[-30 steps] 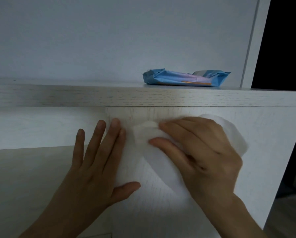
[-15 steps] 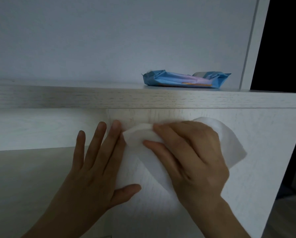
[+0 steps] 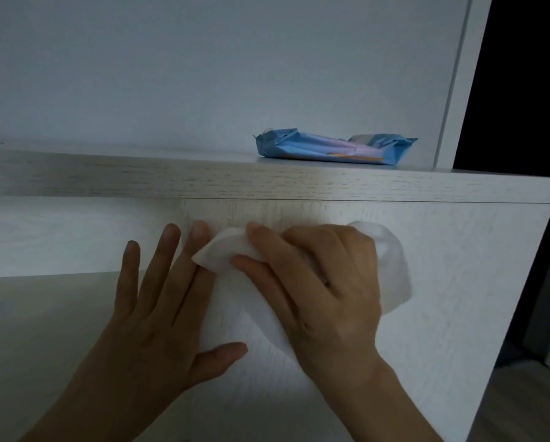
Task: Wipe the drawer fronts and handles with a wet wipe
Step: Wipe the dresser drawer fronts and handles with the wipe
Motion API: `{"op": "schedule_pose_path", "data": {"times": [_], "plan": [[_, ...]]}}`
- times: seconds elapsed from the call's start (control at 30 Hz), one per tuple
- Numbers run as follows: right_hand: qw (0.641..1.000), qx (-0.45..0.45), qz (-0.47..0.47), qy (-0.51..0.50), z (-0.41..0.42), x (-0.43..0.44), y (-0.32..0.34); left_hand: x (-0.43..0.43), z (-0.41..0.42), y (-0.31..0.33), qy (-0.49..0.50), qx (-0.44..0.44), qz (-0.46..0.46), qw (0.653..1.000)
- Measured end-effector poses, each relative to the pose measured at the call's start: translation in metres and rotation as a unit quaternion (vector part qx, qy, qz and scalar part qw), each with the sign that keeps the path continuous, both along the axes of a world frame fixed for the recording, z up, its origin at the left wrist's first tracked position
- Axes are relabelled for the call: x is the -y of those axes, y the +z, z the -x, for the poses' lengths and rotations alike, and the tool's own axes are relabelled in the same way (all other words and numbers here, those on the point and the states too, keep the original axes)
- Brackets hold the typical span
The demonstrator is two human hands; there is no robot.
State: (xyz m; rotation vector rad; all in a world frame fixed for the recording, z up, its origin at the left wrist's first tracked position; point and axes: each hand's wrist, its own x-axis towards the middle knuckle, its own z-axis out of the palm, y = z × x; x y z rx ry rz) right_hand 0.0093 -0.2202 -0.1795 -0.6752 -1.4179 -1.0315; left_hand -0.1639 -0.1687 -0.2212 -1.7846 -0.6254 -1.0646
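Your right hand [image 3: 324,282] has slid the white folded wet wipe [image 3: 222,253] left across the pale wood-grain drawer front [image 3: 458,282]. Its near-straight fingers press it flat, and its edge now touches your left hand [image 3: 158,314], which rests spread and empty. This upper strip looks covered; no handle in view.

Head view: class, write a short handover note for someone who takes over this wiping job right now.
Left hand: open, flat across the left edge of the pale wood-grain drawer front, fingers spread.
Right hand: open, fingers pressing the white wet wipe on the front's upper part, under the pale wooden cabinet top.
Blue crinkled wipe pack lies on that top, to the right.
Done: wipe out and at work near the upper edge.
Left: lower front and handles; no handle shows.
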Motion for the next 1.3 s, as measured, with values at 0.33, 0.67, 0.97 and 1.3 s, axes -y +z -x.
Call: {"op": "schedule_pose_path", "data": {"times": [0.33,0.67,0.97,1.3], "plan": [[0.996,0.032,-0.011,-0.08,-0.041,0.002,-0.017,0.0,0.001,-0.001,0.008,0.001,0.001,1.0],[0.998,-0.022,0.037,-0.045,-0.037,0.001,-0.025,-0.002,0.001,-0.001,0.002,-0.001,-0.007,1.0],[0.988,-0.134,0.078,-0.007,0.001,-0.006,-0.022,-0.003,-0.001,-0.001,-0.007,0.007,-0.009,1.0],[0.981,-0.193,0.027,-0.007,0.019,-0.011,-0.002,0.001,0.0,0.001,-0.002,0.0,-0.005,1.0]]}}
